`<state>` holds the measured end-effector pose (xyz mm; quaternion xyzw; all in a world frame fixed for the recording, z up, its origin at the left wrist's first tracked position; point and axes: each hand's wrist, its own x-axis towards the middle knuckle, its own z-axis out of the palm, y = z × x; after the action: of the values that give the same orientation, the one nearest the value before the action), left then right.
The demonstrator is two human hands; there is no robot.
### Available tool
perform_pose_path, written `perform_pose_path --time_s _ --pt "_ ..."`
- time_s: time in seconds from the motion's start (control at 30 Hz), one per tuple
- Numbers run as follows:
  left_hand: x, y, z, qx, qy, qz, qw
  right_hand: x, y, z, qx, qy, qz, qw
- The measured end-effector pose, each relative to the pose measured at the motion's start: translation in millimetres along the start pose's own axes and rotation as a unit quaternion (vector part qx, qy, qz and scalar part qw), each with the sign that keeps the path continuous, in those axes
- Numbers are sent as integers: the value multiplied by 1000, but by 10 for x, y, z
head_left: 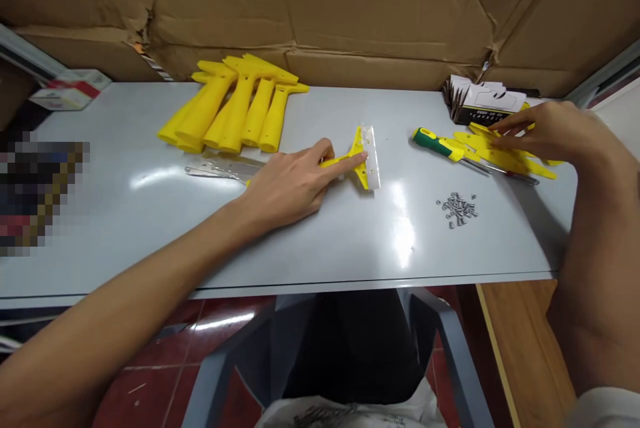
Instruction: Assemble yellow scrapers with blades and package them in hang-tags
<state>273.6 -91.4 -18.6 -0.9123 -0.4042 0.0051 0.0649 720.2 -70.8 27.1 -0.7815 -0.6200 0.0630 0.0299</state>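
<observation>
My left hand (295, 187) is wrapped round the handle of a yellow scraper (359, 160) that lies on the table. Its index finger presses on the metal blade (373, 156) across the scraper's head. Over at the right, my right hand (550, 128) has its fingers closed at a pile of flat yellow plastic pieces (477, 143); the exact grip is partly hidden. Beside that pile lies a green and yellow screwdriver (437, 143), its shaft running under the pieces. A small heap of screws (459, 209) sits nearer the table's front edge.
Several yellow scraper handles (220, 108) are stacked at the back left. Metal blades (225, 167) lie partly under my left forearm. Printed cards (487, 98) stand at the back right, and a small box (75, 89) at the far left. Cardboard (325, 8) walls the table's back.
</observation>
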Motion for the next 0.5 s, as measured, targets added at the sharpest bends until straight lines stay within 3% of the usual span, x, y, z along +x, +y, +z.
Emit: perform_pose_path --time_s 0.2,0.33,0.4,0.5 --pt "7 -41 -10 3 -13 11 1000 140 103 149 -15 19 -61 998" --pt "10 -61 -30 -2 -11 17 1000 91 60 117 5 13 -80 997" --pt "10 -58 -39 -7 -9 19 1000 71 37 76 3 6 -71 997" --pt "16 -59 -43 -12 -9 24 1000 111 80 43 -19 -18 -4 1000"
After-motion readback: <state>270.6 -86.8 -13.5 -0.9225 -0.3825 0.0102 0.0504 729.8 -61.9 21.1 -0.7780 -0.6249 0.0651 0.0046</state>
